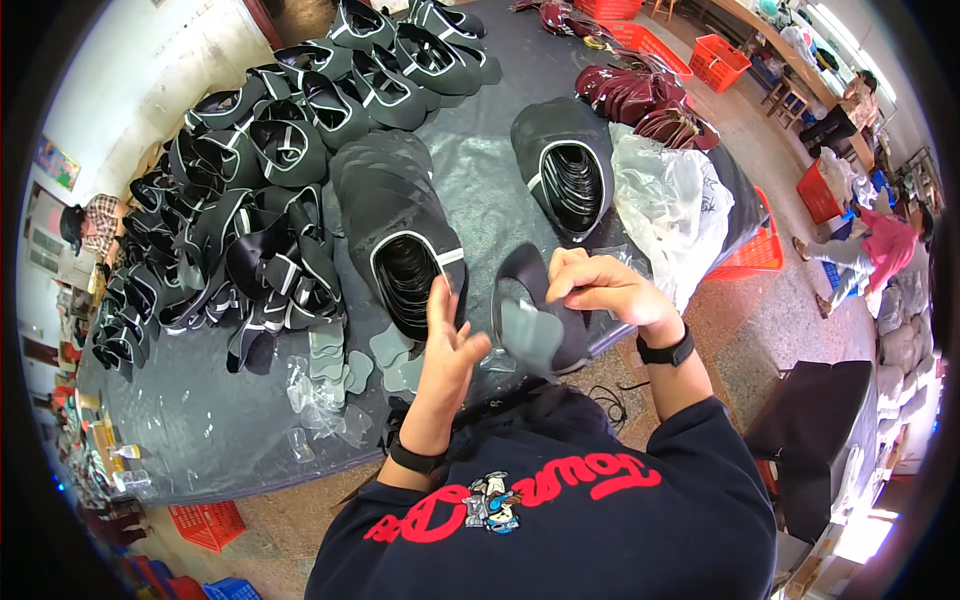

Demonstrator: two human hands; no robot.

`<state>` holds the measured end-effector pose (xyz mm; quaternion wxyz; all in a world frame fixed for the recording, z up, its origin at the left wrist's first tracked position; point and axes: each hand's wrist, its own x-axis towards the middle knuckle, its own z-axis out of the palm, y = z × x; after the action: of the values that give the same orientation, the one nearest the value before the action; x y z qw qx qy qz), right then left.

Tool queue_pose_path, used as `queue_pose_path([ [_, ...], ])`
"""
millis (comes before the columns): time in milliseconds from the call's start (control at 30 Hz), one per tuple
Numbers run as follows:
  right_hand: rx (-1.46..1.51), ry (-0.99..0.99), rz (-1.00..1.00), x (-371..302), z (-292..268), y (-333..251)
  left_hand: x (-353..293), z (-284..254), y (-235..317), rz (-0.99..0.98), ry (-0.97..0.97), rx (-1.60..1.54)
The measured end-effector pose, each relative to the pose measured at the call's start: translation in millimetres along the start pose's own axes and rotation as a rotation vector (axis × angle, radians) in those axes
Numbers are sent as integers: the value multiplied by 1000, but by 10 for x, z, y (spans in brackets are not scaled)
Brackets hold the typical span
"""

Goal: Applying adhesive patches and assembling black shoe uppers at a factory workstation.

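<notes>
My right hand [605,290] pinches the upper edge of a black cap-like piece [572,340] with pale trim. A smooth grey plastic piece [530,335], smeared by motion, lies across its front; whether my fingers also touch it I cannot tell. My left hand [450,345] is open, fingers apart, between that piece and a long nested stack of black caps [385,200] with white trim. Beyond my right hand stands a second nested stack [562,150]. Loose grey plastic pieces [398,358] lie beside my left wrist.
A heap of black white-trimmed caps [250,220] covers the dark table's [220,430] left side. Clear plastic bags [670,200] and maroon pieces [640,100] lie at the right. Red baskets [718,62] stand on the floor. Several other people are farther off on both sides.
</notes>
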<state>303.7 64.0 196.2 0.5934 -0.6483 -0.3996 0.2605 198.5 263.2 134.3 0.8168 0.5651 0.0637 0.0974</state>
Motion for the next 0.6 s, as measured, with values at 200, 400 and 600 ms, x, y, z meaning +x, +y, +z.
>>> queue_pose_path([
  [200,-249,-268,-89,241,83,25,266,-76,159,-79,-866,-175],
  [400,-223,203,-159,248,212,-28,155,75,368,-246,-428,139],
  [600,-92,204,70,181,363,-189,125,64,354,2,-436,387],
])
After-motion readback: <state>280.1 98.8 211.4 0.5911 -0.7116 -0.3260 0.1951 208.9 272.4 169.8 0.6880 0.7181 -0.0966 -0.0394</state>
